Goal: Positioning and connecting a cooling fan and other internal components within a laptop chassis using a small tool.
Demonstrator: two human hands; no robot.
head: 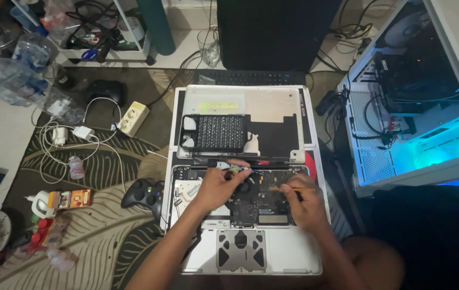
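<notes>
The left hand [216, 185] is laid on the opened laptop [245, 215], its fingers pinched together on a small part [234, 169] near the hinge edge. The right hand [304, 201] is closed around a thin tool [283, 188], whose tip is pointed at the dark circuit board [256, 207] beside the round fan [245, 189]. The laptop lies on a patterned rug [95, 225] on the floor, trackpad [241, 249] toward the person. A tray of keys [219, 131] rests on the panel beyond. A black gamepad [142, 194] lies just left of the laptop, a lit computer case [428, 107] to the right.
</notes>
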